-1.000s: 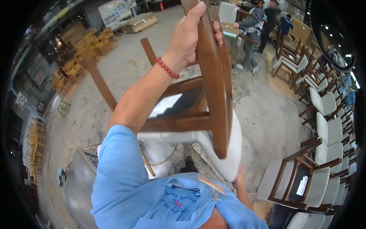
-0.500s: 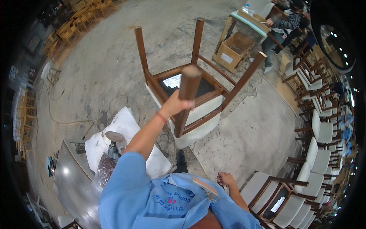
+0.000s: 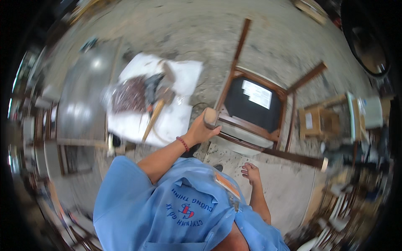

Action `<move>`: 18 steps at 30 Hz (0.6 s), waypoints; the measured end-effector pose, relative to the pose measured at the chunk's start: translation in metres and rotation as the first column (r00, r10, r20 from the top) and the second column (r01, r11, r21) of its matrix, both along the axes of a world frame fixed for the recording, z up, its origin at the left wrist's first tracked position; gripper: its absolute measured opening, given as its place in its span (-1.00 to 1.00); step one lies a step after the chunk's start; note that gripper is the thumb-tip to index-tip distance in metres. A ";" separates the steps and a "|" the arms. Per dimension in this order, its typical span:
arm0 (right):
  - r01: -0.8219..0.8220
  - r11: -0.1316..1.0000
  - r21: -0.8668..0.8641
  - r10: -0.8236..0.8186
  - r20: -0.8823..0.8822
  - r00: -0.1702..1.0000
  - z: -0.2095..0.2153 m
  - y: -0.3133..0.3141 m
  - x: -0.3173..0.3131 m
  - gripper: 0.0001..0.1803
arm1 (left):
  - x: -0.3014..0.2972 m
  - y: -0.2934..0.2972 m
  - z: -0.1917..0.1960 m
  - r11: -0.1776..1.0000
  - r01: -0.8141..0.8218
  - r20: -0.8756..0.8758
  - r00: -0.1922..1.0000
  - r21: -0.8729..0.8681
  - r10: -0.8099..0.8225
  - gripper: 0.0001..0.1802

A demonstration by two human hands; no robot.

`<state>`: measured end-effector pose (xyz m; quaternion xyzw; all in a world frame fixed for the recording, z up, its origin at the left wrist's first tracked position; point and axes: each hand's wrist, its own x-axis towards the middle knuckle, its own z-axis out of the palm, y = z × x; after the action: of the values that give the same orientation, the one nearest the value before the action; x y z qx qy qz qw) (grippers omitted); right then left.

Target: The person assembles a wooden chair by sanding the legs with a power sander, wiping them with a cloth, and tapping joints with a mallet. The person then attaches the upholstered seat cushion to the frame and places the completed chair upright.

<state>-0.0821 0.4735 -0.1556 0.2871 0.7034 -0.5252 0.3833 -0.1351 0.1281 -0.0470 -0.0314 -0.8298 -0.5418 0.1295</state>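
My left hand (image 3: pixel 202 130), a red bead bracelet on its wrist, is wrapped round one leg of an upside-down chair (image 3: pixel 238 100). The chair has a dark brown wooden frame, pale upholstery and a black seat underside carrying white labels (image 3: pixel 258 95). Its legs point up, and the gripped one shows its pale end (image 3: pixel 210 113) above my fingers. Low in front of my body, my right hand (image 3: pixel 250 172) hangs with curled fingers, apart from the chair. Whatever lies inside those fingers, if anything, is hidden.
Left of the chair, a white sheet (image 3: pixel 184 75) bears a plastic bag of brown material (image 3: pixel 130 95), a blurred dark tool (image 3: pixel 153 85) and a wooden-handled tool (image 3: pixel 153 119). Beyond stands a grey metal-topped table (image 3: pixel 86 113). A cardboard box (image 3: pixel 331 123) is at right; stacked chairs (image 3: pixel 341 207) sit lower right.
My view has swung to the right round the chair, so it appears turned and further right. The left hand keeps its hold on the leg. My right hand has risen slightly.
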 end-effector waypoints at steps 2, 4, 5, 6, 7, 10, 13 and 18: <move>-0.111 0.993 -0.033 0.110 -0.022 0.994 -0.008 0.012 -0.016 -0.52 | 0.024 0.000 -0.005 0.996 -0.072 -0.008 0.997 -0.047 0.072 -0.51; -0.214 0.975 -0.061 0.211 -0.043 0.977 -0.020 0.018 -0.030 -0.51 | 0.043 0.004 -0.015 0.992 -0.115 0.039 0.993 0.045 0.114 -0.57; -0.241 0.969 -0.057 0.238 -0.047 0.970 -0.024 0.019 -0.033 -0.52 | 0.050 0.005 -0.020 0.988 -0.129 0.060 0.991 0.085 0.124 -0.60; -0.261 0.964 -0.052 0.259 -0.052 0.965 -0.027 0.018 -0.035 -0.52 | 0.055 0.008 -0.022 0.990 -0.112 0.086 0.991 0.085 0.105 -0.49; -0.282 0.958 -0.045 0.280 -0.058 0.958 -0.031 0.012 -0.036 -0.53 | 0.058 0.008 -0.024 0.991 -0.097 0.112 0.990 0.088 0.086 -0.38; -0.355 0.935 -0.004 0.354 -0.048 0.934 -0.033 0.000 -0.029 -0.52 | 0.070 0.009 -0.037 0.986 -0.161 0.015 0.987 0.038 0.160 -0.27; -0.335 0.942 0.018 0.336 -0.040 0.941 -0.036 -0.004 -0.006 -0.55 | 0.092 -0.010 -0.021 0.990 -0.103 0.159 0.980 -0.098 0.117 -0.17; -0.428 0.900 0.083 0.431 -0.018 0.902 -0.046 0.011 0.056 -0.68 | 0.149 -0.133 -0.033 0.804 -0.549 0.279 0.754 -0.229 0.595 -0.62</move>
<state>-0.0263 0.4842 -0.2011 0.1301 0.7759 -0.4054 0.4654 0.0139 -0.0047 -0.0801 0.3088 -0.8429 -0.4169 0.1428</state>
